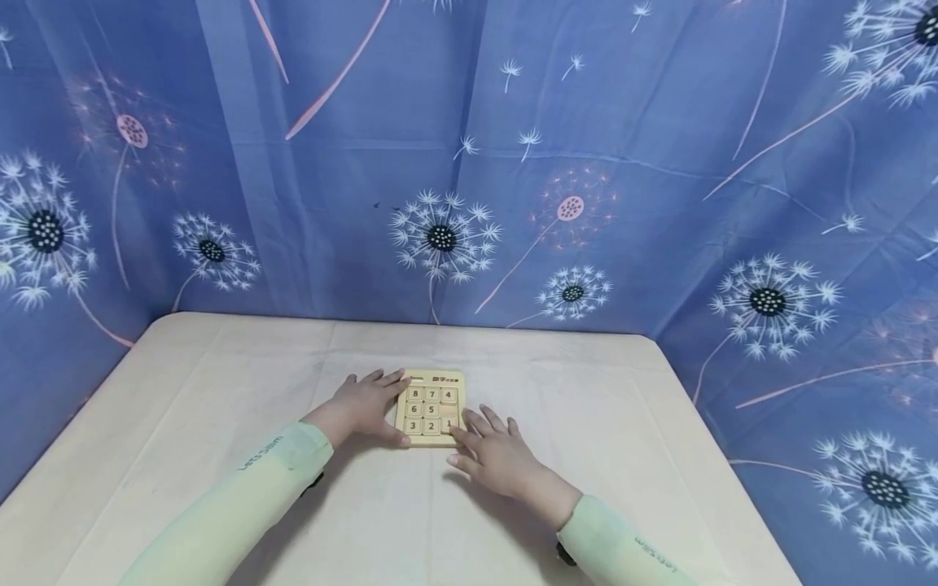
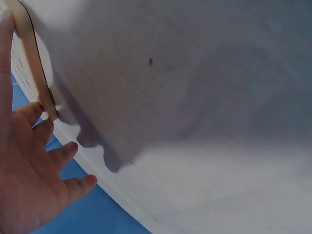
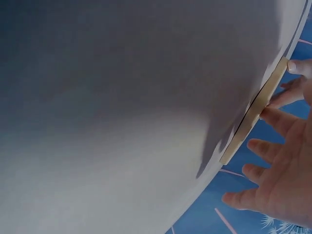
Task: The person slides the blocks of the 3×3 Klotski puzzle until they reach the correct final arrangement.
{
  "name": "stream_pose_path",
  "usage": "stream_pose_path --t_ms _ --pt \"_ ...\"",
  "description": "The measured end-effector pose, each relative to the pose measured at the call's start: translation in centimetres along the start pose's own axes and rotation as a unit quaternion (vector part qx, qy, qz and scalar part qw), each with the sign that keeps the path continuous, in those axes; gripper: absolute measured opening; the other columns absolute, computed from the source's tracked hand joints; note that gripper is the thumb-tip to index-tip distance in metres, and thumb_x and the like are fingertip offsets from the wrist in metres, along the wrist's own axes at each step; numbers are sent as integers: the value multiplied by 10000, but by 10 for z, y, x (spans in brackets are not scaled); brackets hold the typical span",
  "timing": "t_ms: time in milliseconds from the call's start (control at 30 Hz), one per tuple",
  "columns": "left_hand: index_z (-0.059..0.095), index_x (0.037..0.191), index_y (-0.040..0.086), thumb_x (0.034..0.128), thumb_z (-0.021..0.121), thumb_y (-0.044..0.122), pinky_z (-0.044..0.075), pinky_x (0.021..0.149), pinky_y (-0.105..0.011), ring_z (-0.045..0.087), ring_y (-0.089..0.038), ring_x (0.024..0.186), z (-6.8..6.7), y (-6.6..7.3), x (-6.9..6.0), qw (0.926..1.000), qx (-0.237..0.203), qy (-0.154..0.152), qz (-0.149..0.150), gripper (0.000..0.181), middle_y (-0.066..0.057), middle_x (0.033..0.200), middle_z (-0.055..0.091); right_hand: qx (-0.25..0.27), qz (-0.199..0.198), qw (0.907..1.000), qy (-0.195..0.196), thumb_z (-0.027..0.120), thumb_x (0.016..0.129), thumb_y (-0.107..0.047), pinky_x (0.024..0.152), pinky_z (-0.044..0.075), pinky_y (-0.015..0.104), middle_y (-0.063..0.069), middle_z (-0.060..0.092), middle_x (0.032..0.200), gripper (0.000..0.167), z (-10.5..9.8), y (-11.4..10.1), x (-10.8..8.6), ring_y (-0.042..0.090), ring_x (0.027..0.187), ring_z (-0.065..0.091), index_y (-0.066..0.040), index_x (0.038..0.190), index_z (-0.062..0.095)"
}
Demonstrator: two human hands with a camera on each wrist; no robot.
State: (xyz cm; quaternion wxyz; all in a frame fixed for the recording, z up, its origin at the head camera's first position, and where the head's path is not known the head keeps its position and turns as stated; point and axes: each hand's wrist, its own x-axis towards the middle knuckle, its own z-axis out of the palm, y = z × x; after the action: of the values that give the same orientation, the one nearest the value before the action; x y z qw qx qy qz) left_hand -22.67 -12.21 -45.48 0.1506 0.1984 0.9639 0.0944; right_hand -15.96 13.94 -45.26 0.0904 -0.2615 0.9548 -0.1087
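A wooden number sliding puzzle [image 1: 431,448] lies flat on the table. Its tiles read 8, 7, 4 along the top, 6 and 5 in the middle row, and 3, 2, 1 at the bottom; a gap shows right of the 5. My left hand [image 1: 365,407] holds the board's left side, thumb at the near corner and fingers at the far one. With its index fingertip, my right hand [image 1: 506,460] touches the 1 tile [image 1: 449,423], the other fingers spread loosely. In both wrist views the puzzle's edge [image 2: 36,63] [image 3: 253,114] shows thin beside the fingers.
A pale cloth covers the table [image 1: 242,374], whose far corners are rounded. Blue curtains [image 1: 352,244] with a dandelion pattern hang behind it and along both sides. Light green sleeves [image 1: 234,496] cover both forearms.
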Motion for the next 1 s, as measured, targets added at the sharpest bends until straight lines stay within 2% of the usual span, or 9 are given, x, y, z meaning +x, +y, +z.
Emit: stream_pose_path --t_ms 567,1000 --pt "366 1599 137 737 801 685 258 1208 -739 294 -428 1555 0 -1 0 10000 -4 18 -42 1110 -67 1712 279 91 178 9998 15 511 1035 -502 1188 262 764 154 418 1630 551 -3 -1 7 450 1548 296 -169 1470 568" --pt "370 1597 135 733 803 687 246 1214 -738 289 -431 1557 0 0 1 10000 -55 9 -46 1113 -69 1711 279 78 275 9996 -1 513 1028 -527 1194 262 756 154 408 1637 587 -2 0 12 439 1553 292 -151 1476 562"
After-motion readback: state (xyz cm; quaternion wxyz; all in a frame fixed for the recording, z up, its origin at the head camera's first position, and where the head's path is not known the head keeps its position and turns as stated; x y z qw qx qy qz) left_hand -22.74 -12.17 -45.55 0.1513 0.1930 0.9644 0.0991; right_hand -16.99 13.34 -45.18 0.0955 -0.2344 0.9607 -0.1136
